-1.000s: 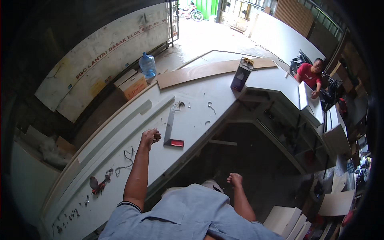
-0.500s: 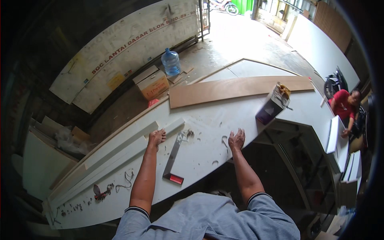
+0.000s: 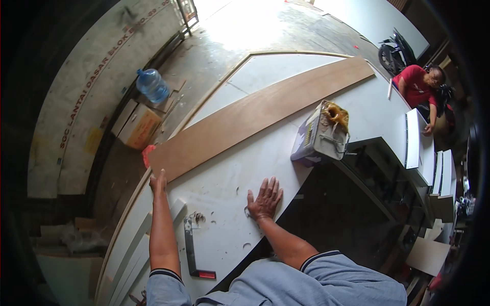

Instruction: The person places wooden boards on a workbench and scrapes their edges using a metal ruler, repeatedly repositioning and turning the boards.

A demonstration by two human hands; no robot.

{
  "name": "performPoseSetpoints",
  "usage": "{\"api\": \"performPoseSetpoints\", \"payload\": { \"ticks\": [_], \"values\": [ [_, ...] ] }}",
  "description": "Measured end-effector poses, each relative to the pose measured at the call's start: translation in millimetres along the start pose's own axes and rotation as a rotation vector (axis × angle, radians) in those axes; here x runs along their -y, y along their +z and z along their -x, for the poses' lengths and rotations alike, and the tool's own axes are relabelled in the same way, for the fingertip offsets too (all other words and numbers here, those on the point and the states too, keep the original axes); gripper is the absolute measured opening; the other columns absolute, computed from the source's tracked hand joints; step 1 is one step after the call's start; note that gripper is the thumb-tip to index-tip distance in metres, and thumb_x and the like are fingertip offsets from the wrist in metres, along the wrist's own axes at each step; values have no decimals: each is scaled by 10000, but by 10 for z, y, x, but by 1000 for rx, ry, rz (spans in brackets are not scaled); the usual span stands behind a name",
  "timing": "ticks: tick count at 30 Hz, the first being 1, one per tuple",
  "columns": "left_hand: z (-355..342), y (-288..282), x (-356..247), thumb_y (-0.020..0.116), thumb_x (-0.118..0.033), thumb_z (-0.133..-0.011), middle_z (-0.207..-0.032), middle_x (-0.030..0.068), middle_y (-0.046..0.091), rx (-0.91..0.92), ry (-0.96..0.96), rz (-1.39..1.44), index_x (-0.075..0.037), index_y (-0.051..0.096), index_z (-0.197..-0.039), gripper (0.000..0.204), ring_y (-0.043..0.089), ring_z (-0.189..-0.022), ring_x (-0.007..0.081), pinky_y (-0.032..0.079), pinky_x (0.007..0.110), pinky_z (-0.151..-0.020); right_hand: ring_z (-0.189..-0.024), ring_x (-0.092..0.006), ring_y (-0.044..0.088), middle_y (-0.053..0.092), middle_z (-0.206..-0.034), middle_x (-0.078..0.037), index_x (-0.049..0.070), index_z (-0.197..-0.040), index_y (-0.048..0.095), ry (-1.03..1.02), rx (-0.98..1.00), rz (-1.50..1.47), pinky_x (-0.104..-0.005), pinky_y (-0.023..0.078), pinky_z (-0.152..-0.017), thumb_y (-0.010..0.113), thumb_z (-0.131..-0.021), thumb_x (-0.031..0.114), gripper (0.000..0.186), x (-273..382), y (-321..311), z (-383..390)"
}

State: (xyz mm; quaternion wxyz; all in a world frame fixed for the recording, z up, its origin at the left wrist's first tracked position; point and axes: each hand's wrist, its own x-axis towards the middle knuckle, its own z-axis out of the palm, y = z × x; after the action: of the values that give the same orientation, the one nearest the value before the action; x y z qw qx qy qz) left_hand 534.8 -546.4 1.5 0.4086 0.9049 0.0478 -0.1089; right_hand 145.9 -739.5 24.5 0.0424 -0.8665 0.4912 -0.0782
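Observation:
A long brown wooden board [image 3: 255,116] lies at a slant across the white worktop [image 3: 224,204]. At its near left end, my left hand [image 3: 158,181] has closed on the corner of the board. My right hand [image 3: 265,200] rests flat on the worktop with its fingers spread, holding nothing. Between my forearms lies a try square [image 3: 190,250] with a dark blade and a red-marked end. Beyond my right hand, a rectangular can [image 3: 319,133] with yellowish glue-like stuff over its top stands at the worktop's edge.
White strips [image 3: 130,255] lie left of my left forearm. A blue water jug [image 3: 152,85] and a cardboard box [image 3: 137,125] stand on the floor beyond the worktop. A person in a red shirt [image 3: 416,84] sits at the right, near white panels [image 3: 412,138]. Small shavings dot the worktop.
The view has swung to the right. My left hand has gone from the white strips to the board's end. My right hand has come down flat on the worktop.

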Motion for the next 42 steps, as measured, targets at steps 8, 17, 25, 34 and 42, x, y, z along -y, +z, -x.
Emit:
{"api": "performPoseSetpoints", "payload": {
  "ticks": [8,17,25,34,42],
  "values": [
    [-195,-50,-117,766,-358,-850,-1042,201,748,-65,-166,16,95,715,-1104,522,741,-926,325,564,425,-848,-1544,-423,160,197,-1648,-274,-25,-1565,289,11,43,-32,-625,95,-1231,542,-933,549,890,46,-57,19],
    [-5,-909,-558,613,-722,-913,-1053,158,718,215,-215,260,100,654,-1183,866,706,-873,256,573,401,-762,-1544,-430,165,207,-1646,-280,-24,-1563,312,-3,30,-48,-634,106,-1227,526,-941,555,877,49,-64,-10],
    [735,-2190,-1206,529,-686,-986,-845,116,688,159,131,17,105,654,-952,802,617,-755,157,514,355,-672,-1489,-394,291,376,-1539,-250,-6,-1471,414,16,-91,-214,-624,173,-1214,573,-937,551,788,88,-26,-141],
    [1114,-4026,-20,529,-721,-966,-871,120,698,-77,162,24,133,658,-972,864,618,-773,166,523,352,-716,-1266,-302,578,601,-1382,-156,9,-1473,466,602,444,-2523,-444,431,-1105,506,-1042,525,674,607,-1228,-1611],
    [1472,-5127,1671,465,-716,-993,-970,192,755,-324,17,-184,129,687,-1119,883,684,-856,228,537,414,-810,-1222,-261,615,647,-1332,-131,-19,-1352,570,349,697,-2409,-401,464,-1094,526,-1062,285,422,1318,-1063,-1019]
  ]
}}
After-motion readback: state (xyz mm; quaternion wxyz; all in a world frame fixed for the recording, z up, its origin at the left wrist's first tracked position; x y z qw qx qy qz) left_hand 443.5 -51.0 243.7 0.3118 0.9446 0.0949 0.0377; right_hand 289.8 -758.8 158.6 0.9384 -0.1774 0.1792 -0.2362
